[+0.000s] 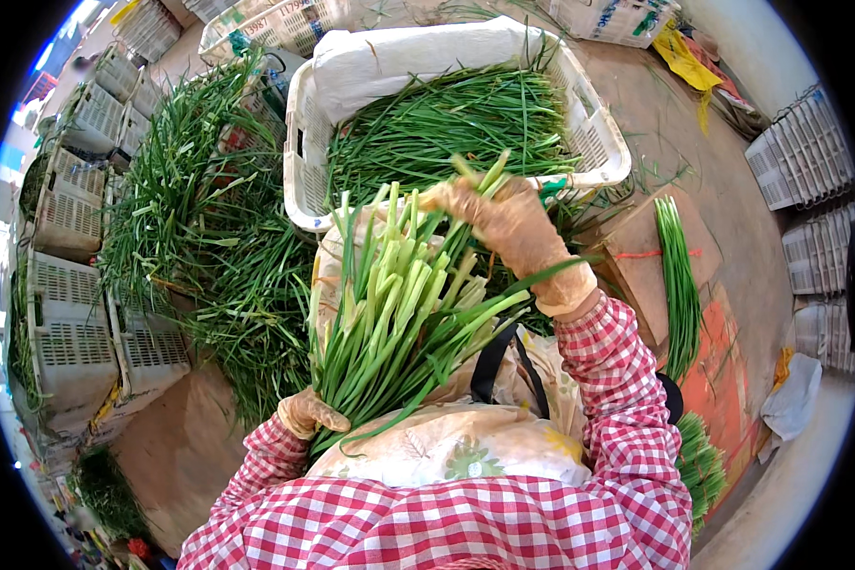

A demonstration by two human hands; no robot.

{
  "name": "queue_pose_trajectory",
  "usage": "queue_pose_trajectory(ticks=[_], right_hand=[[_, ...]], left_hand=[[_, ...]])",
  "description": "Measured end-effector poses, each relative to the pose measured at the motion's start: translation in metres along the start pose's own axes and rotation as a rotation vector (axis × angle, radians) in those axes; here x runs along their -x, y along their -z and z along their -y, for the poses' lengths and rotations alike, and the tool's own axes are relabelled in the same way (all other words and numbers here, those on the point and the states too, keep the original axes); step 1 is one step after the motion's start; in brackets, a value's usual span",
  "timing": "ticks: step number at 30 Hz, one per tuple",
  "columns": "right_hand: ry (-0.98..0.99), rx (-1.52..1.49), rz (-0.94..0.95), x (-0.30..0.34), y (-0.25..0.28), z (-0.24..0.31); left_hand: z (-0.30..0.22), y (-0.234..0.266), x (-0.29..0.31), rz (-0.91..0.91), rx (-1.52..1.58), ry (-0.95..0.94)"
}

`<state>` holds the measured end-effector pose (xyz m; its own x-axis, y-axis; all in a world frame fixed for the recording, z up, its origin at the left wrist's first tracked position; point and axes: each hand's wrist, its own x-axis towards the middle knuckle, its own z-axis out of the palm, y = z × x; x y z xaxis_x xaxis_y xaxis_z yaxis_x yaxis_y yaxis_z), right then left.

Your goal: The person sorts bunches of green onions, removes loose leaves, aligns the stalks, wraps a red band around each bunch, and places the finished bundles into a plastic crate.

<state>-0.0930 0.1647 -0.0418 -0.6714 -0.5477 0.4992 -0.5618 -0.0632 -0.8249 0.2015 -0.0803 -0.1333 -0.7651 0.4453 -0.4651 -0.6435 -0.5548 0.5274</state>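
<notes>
A thick bunch of garlic chives [389,323] fans out over my lap, pale cut ends pointing up and away from me. Round its leafy lower end my left hand [312,414], in a tan glove, is closed. My right hand [508,223], gloved too, is raised beyond the bunch, its fingers curled on a few stalks whose pale tips [484,173] stick out past them. One long leaf trails from beneath that wrist. Behind the hands stands a white plastic crate [610,163] with a white liner, holding chives [446,123] laid flat. A patterned apron [465,442] covers my lap.
Loose greens [199,209] are heaped at the left, beside stacked white crates [76,304]. To the right, a tied bundle of chives [675,285] lies across a brown board [636,256]. More bundled greens [701,465] sit by my right elbow. Crates [803,157] line the right wall.
</notes>
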Motion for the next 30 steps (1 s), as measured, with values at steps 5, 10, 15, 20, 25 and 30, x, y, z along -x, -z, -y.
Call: queue_pose_trajectory(ticks=[5,10,15,20,25,30], right_hand=[[-0.227,0.039,-0.078,-0.014,0.077,0.004],[-0.283,0.532,-0.205,-0.01,0.247,0.017],[0.251,1.125,-0.508,0.019,0.3,0.024],[-1.081,0.918,0.662,0.014,0.054,0.063],[-0.773,-0.154,0.042,0.054,0.014,0.063],[-0.671,-0.283,0.08,0.069,-0.047,0.057]], left_hand=[[0.011,0.007,0.003,0.002,0.096,-0.081],[0.03,0.026,0.012,0.046,0.313,-0.276],[0.034,0.019,0.008,0.052,0.402,-0.452],[0.015,-0.003,-0.005,0.014,0.438,-0.465],[0.011,-0.012,-0.018,-0.057,0.285,-0.367],[-0.003,-0.039,-0.018,0.067,0.442,-0.393]])
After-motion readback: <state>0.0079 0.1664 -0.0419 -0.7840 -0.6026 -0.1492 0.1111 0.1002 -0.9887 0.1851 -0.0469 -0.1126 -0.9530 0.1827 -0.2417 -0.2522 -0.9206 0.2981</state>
